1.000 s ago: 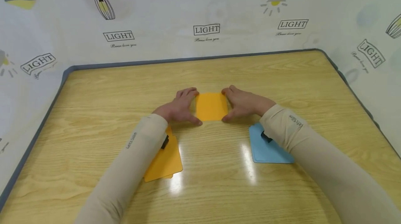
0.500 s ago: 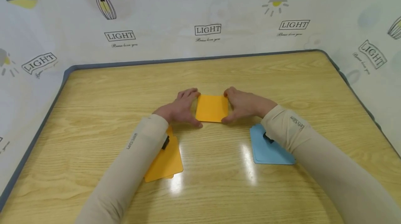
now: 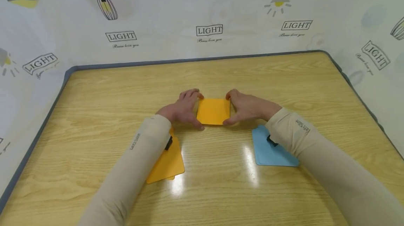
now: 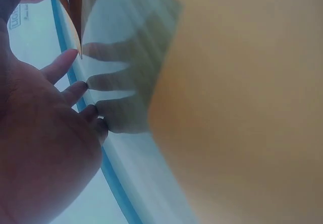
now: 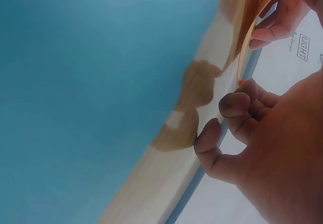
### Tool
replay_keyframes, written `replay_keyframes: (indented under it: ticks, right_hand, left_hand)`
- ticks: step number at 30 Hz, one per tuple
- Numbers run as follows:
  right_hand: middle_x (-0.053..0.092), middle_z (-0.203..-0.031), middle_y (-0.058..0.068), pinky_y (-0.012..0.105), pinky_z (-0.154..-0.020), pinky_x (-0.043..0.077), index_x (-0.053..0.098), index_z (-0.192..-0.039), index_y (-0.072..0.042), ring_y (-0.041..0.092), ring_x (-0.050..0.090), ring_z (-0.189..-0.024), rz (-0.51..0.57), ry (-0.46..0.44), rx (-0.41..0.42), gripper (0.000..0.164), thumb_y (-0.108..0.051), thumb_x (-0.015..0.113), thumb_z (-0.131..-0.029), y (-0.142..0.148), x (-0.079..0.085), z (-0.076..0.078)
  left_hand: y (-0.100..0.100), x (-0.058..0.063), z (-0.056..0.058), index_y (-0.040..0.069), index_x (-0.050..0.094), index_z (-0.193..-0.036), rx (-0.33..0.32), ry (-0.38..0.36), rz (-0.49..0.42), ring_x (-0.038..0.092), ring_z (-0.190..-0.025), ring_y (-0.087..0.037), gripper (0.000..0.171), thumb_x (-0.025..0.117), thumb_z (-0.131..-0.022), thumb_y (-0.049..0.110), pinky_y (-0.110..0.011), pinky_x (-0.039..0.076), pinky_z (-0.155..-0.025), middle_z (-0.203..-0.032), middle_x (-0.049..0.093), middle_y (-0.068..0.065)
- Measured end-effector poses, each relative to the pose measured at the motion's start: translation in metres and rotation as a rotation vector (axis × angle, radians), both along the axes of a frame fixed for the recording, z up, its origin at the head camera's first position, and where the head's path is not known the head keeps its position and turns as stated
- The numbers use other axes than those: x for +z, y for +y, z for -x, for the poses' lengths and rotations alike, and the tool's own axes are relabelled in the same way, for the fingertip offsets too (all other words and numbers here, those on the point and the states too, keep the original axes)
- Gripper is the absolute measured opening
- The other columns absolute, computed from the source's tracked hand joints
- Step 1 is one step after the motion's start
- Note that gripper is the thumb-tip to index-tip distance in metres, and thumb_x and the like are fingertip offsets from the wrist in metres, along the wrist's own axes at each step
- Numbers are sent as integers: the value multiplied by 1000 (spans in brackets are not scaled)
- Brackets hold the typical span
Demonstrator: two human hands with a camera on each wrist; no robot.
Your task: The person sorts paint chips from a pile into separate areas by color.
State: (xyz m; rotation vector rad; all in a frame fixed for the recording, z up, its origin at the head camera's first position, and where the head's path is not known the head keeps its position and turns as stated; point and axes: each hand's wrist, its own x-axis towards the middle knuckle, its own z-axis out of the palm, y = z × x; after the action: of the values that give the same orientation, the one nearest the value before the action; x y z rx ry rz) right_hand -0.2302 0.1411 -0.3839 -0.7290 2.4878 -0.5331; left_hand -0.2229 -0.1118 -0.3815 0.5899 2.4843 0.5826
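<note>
A square orange card [image 3: 213, 112] spans the gap between my two hands in the middle of the table. My left hand [image 3: 186, 108] grips its left side, fingers at the far corner and thumb at the near one. On the opposite side my right hand [image 3: 247, 106] grips it the same way, its fingers curled. In the left wrist view the card [image 4: 73, 12] is seen nearly edge-on, with a curved edge coming to a point by the fingertips. The right wrist view also has the card [image 5: 247, 47] bowed beside the fingertips. Finger reflections show on the glossy tabletop.
Below my left wrist lie several overlapping orange cards [image 3: 168, 163], partly hidden by the sleeve. Blue cards [image 3: 274, 154] lie stacked under my right wrist. The wooden table [image 3: 217, 191] ends at a grey-edged border [image 3: 202, 59] against a patterned white sheet [image 3: 167, 8].
The far edge of the orange card has come slightly toward me, and the card looks a little shorter front to back. My hands have stayed almost in place around it.
</note>
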Motion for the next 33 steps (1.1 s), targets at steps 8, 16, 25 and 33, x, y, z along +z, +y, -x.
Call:
replay_keyframes:
  ticks: [8, 16, 25, 33]
  right_hand:
    - [41, -131, 21, 42, -101, 39, 28, -135, 0, 30, 50, -111, 45, 23, 7, 94, -54, 77, -75, 2, 0, -3]
    - [40, -130, 21, 43, -102, 38, 26, -136, 1, 30, 48, -111, 99, 22, -8, 95, -51, 78, -75, 4, 1, -4]
    - [39, -131, 20, 44, -104, 35, 22, -142, 0, 30, 45, -115, 138, -7, -8, 103, -50, 80, -74, 5, 2, -5]
    - [39, -118, 14, 40, -95, 38, 24, -143, -1, 28, 44, -108, 160, -10, 3, 106, -56, 81, -73, 9, 1, -5]
  left_hand:
    - [-1, -3, -1, 7, 32, -139, -1, 0, -51, -1, -143, -36, 93, 88, -69, 31, -51, 12, -114, -159, 4, -15]
    - [-3, -3, -2, 6, 18, -153, -5, -14, -46, -3, -145, -33, 111, 87, -71, 33, -51, 14, -114, -161, 0, -12]
    - [-6, -8, -3, 8, 25, -147, 54, -41, -124, 0, -144, -29, 103, 89, -70, 32, -48, 13, -115, -160, 4, -8]
    - [-9, -8, -8, 8, 17, -150, 121, -49, -253, 16, -138, -29, 110, 90, -70, 25, -45, 20, -113, -153, 15, -15]
